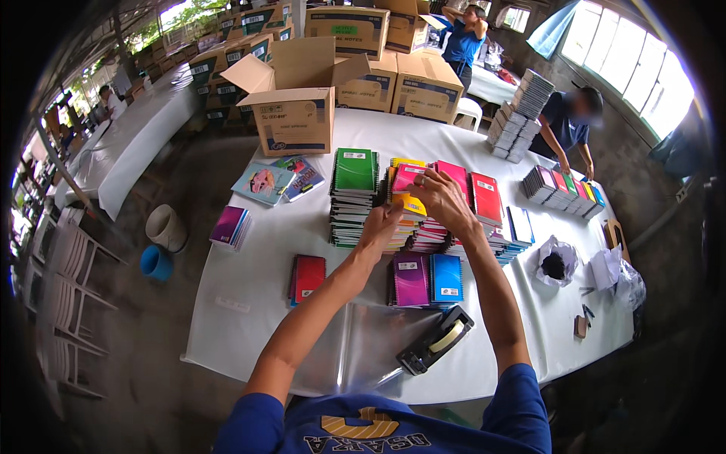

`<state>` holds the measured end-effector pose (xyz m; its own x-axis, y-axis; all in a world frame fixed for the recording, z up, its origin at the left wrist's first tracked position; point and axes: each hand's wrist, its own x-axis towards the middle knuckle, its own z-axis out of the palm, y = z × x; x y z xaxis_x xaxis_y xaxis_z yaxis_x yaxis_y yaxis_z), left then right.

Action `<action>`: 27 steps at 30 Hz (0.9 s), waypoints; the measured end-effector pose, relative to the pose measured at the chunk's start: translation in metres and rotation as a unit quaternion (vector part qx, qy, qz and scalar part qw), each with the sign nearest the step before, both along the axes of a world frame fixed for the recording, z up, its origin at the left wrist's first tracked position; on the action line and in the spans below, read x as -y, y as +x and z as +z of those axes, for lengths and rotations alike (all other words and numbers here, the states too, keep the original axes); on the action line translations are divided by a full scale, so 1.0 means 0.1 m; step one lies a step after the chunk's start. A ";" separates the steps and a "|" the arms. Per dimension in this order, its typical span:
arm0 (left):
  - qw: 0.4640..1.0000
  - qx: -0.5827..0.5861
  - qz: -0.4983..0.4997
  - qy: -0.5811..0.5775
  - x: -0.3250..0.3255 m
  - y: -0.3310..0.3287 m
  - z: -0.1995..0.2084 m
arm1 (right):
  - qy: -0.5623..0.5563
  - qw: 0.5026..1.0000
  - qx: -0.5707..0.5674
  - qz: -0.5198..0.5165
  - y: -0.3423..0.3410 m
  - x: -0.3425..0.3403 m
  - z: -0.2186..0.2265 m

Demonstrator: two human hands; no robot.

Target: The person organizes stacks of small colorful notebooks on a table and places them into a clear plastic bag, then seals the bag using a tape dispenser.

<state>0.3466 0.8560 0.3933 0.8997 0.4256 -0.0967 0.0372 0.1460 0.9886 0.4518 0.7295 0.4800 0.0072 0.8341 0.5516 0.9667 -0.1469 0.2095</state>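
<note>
My left hand point(384, 225) is closed on the near left side of a small yellow spiral notebook point(411, 205), above the stacks. My right hand point(445, 200) curls its fingers at the far right side of the same notebook, partly covering it. Behind them a pink notebook point(407, 175) tops a stack. To the left rises a tall stack with a green notebook point(355, 171) on top; to the right stands a stack with a red notebook point(485, 195). Nearer to me are a purple notebook stack point(411, 280) and a blue notebook stack point(446, 278).
A black tape dispenser point(435, 340) rests on clear plastic sheeting point(340, 356). A red notebook point(308, 277) and purple notebooks point(228, 225) lie at left. Behind stands an open cardboard box point(295, 121). A co-worker point(563, 125) handles notebook stacks point(561, 191) at right, past a plastic bag point(558, 261).
</note>
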 end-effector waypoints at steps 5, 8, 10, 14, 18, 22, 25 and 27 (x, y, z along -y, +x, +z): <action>0.999 0.011 0.011 -0.037 0.03 0.04 0.01 | -0.020 1.000 0.007 0.009 0.11 -0.03 0.07; 0.999 -0.014 0.026 -0.039 -0.01 0.02 0.01 | -0.003 1.000 0.000 0.022 0.10 -0.10 0.15; 0.998 -0.009 0.024 -0.050 -0.06 0.00 0.02 | -0.004 0.999 -0.007 0.035 0.08 -0.17 0.24; 0.997 0.005 0.010 -0.077 -0.03 -0.06 0.16 | -0.026 0.999 0.024 0.037 0.10 -0.23 0.34; 0.993 0.034 0.006 -0.111 -0.04 -0.11 0.21 | -0.025 0.998 0.040 0.041 0.09 -0.27 0.39; 0.983 0.055 -0.020 -0.171 -0.14 -0.12 0.14 | -0.038 0.998 0.039 0.032 0.00 -0.30 0.44; 0.977 0.057 -0.037 -0.203 -0.13 -0.12 0.18 | -0.035 0.998 0.035 0.032 -0.05 -0.25 0.42; 0.973 0.064 -0.037 -0.217 -0.15 -0.14 0.23 | -0.021 0.998 0.035 0.042 -0.09 -0.21 0.38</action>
